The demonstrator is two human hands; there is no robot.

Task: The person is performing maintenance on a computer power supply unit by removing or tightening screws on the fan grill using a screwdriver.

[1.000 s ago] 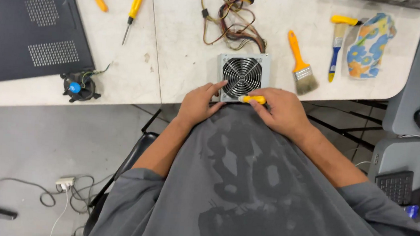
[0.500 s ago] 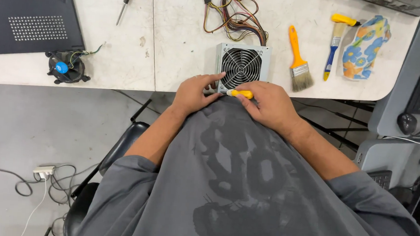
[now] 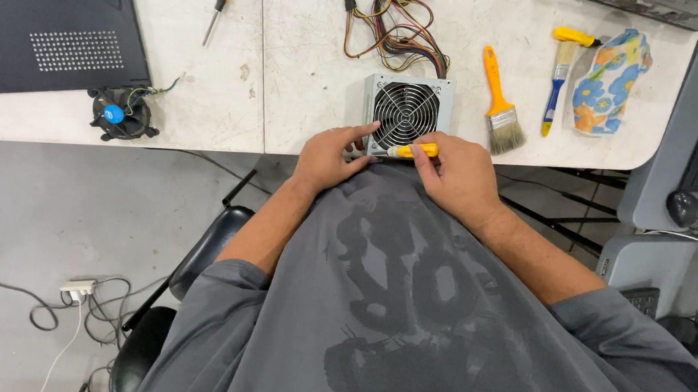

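White worktable [image 3: 307, 96] with a grey floor below, and the person's got a silver power supply box [image 3: 408, 115] with a round fan grille parked right at the near edge. Left hand [image 3: 329, 156] rests fingers spread against the box's near-left corner, while the right hand [image 3: 455, 172] is pinched tight around a small yellow-handled screwdriver [image 3: 413, 151] lying along the box's front edge. Just right of that grip sits an orange-handled paintbrush [image 3: 500, 104], with a blue-handled brush [image 3: 557, 88] past it.

White table [image 3: 290, 95], w/ PSU box [image 3: 407, 111], cable bundle [image 3: 391, 29], 2 brushes, screwdrivers, cooler fan [image 3: 120, 114], black panel [image 3: 53, 24], floral cloth [image 3: 610, 79]
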